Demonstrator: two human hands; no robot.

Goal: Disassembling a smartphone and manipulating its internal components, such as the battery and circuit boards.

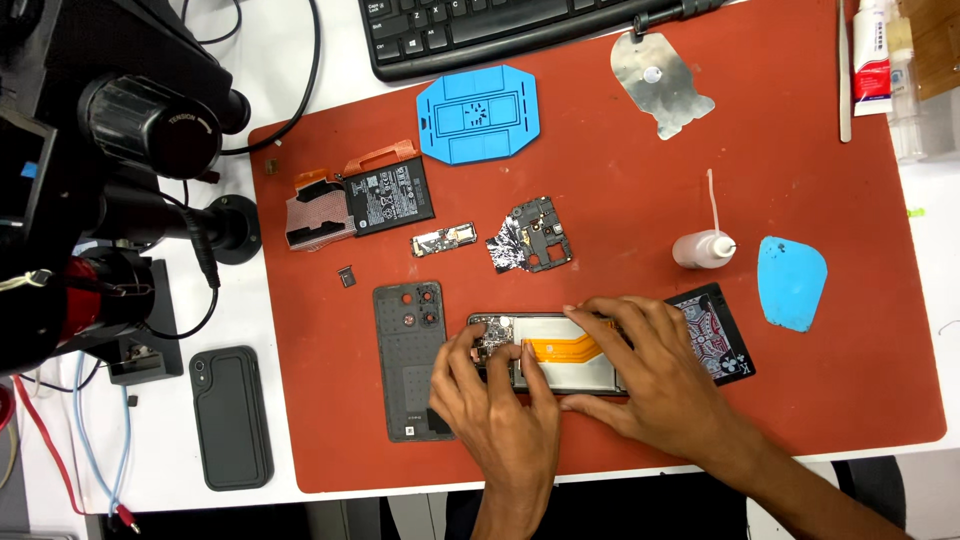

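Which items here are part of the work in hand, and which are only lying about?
In use: opened phone with orange flex cable, under left hand and right hand.

Lying about: back cover, battery, circuit board, blue pick, keyboard, cased phone.

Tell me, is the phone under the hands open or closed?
Open: the phone shows its orange ribbon cable, and its back cover lies beside it.

An orange ribbon cable (565,349) crosses the dark opened phone (540,350) on a rust-red mat (600,200), near blue plastic tools (478,113), a white bottle (702,249) and a black patterned card (718,335).
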